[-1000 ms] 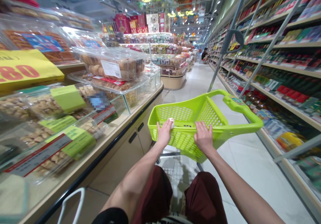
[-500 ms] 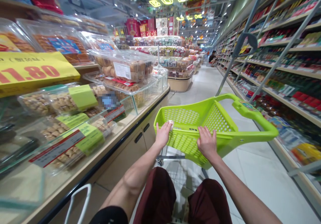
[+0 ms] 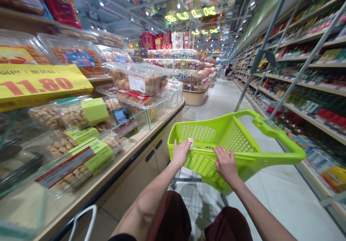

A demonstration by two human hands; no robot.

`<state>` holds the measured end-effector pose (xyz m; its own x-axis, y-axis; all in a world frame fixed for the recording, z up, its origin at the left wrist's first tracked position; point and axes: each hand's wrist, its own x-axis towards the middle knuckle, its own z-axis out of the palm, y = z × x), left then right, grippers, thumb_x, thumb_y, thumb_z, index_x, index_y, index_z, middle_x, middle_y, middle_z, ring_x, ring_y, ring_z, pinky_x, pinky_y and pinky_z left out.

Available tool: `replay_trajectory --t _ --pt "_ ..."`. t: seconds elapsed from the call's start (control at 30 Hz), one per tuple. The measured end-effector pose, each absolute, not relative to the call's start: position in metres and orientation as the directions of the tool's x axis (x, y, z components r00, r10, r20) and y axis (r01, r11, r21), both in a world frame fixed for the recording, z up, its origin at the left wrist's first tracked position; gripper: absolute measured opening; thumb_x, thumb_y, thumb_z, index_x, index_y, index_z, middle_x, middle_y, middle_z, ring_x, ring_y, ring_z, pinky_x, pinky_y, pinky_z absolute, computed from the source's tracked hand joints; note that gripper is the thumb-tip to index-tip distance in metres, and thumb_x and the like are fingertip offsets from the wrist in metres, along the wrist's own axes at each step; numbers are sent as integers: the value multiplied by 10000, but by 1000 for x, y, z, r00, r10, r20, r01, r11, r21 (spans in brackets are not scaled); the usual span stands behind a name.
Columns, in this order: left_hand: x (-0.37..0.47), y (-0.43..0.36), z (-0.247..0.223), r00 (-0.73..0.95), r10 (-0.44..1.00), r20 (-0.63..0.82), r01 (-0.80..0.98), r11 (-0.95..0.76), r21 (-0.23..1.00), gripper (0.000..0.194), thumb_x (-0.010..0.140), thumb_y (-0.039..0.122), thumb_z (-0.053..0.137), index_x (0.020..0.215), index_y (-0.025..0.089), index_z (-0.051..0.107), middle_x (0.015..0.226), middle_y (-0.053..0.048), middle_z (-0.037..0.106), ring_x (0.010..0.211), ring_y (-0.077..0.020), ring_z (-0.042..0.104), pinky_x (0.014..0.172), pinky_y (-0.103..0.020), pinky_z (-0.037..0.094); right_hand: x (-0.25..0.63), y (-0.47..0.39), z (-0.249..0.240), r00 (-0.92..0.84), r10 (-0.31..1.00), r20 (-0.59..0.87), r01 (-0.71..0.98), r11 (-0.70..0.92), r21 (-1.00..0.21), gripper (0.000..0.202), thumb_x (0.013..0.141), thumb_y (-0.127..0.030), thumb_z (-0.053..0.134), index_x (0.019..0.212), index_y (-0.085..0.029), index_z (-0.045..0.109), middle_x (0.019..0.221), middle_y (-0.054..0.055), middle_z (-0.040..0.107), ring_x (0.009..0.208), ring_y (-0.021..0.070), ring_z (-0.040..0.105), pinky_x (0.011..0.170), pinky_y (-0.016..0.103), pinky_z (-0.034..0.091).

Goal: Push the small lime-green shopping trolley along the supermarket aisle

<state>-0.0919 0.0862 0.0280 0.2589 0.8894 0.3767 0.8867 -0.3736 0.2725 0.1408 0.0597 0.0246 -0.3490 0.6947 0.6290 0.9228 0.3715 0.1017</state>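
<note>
A lime-green shopping cart basket (image 3: 211, 165) stands in front of me, its handle (image 3: 286, 145) toward the right. My left hand (image 3: 180, 153) is at the near rim, toward the left end, with a small white wad (image 3: 190, 143) held at its fingertips against the rim. Farther right, my right hand (image 3: 226, 161) rests on the same rim, its fingers spread over the edge and nothing seen in it. The basket's inside shows no goods in the part I can see.
Along the left runs a counter (image 3: 140, 154) with packaged pastries (image 3: 146, 80) and a yellow price sign (image 3: 40, 86). Tall stocked shelves (image 3: 310, 79) line the right, behind slanted metal poles. A person (image 3: 229, 71) crouches far down the aisle (image 3: 223, 93).
The whole view has shifted, so the cart and counter appear slightly lower and to the right. My left thumb now stands farther from the fingers. Both hands remain at the rim.
</note>
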Motion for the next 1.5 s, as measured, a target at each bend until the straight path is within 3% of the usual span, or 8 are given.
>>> replay_trajectory --t 0.2,0.43,0.73,1.0,1.27,1.5 --pt "-104 88 24 168 913 373 919 -282 275 555 770 12 357 1267 259 382 1352 -76 431 1228 -188 403 1062 -564 68 142 61 22 -353 680 643 922 370 116 465 728 -96 424 1179 -154 522 1180 88 587 1157 234 465 1042 495 183" --pt "-93 84 21 273 871 408 882 -396 256 524 803 46 370 1272 278 376 1365 -60 416 1241 -181 384 1070 -551 68 150 61 23 -384 681 624 910 391 134 476 723 -103 424 1184 -168 526 1189 80 584 1151 230 473 1045 484 183" --pt "-118 85 14 89 918 386 919 -226 324 533 777 5 339 1242 254 416 1321 -72 469 1201 -174 434 1068 -542 103 169 64 18 -414 695 588 900 408 152 500 706 -101 422 1191 -174 520 1213 67 567 1177 219 446 1044 476 180" --pt "-89 69 16 217 904 367 891 -337 303 533 773 17 380 1251 249 400 1302 -69 487 1175 -177 461 1080 -508 122 207 84 17 -378 726 575 920 363 146 458 721 -154 426 1164 -190 537 1162 71 597 1171 234 445 1033 519 170" --pt "-79 59 10 392 834 388 833 -500 235 542 819 73 357 1328 251 306 1382 -77 388 1262 -176 356 1078 -518 70 180 75 14 -258 827 499 964 256 75 423 831 -284 378 1216 -148 490 1274 103 509 1245 246 355 1015 544 200" --pt "-110 58 10 343 887 310 866 -426 260 528 821 67 334 1309 271 346 1383 -59 389 1245 -158 377 1079 -505 48 172 80 17 -163 897 412 980 195 -38 437 833 -252 371 1249 -146 457 1347 105 427 1288 249 285 1025 553 172"
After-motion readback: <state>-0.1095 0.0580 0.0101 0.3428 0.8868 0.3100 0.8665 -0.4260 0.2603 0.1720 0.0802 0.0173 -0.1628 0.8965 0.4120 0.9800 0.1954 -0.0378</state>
